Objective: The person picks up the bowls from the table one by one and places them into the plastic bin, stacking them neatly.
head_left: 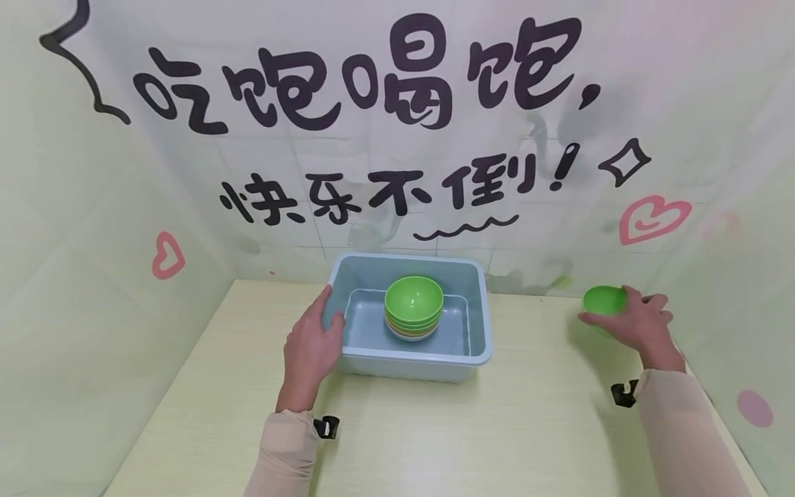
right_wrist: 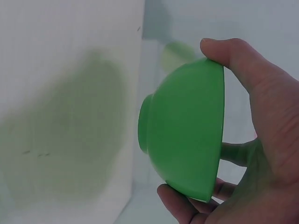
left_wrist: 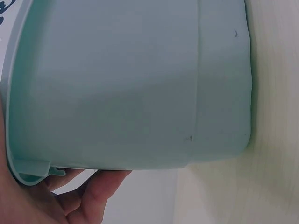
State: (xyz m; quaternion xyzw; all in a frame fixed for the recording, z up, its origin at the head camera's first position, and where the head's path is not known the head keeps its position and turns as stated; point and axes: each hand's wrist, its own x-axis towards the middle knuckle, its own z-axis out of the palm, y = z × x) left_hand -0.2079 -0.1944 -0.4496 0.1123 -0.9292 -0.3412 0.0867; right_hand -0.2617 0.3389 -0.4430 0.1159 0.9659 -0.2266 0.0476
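Note:
A light blue plastic basin (head_left: 410,360) stands on the table against the back wall. Inside it sits a stack of several nested bowls (head_left: 414,304), green on top with paler ones beneath. The left hand (head_left: 313,342) grips the basin's left side, its thumb over the rim and its fingers along the outer wall, as the left wrist view also shows. Far to the right, the right hand (head_left: 640,321) holds one green bowl (right_wrist: 187,130) by its rim between thumb and fingers. This bowl is upright, and a gap separates its foot from the table, where its shadow falls.
The pale wood-look table (head_left: 522,428) is bounded by a printed curtain wall (head_left: 397,152) behind and on both sides. Its right side lies close to the right forearm. Small black clips (head_left: 624,393) hang at both sleeves.

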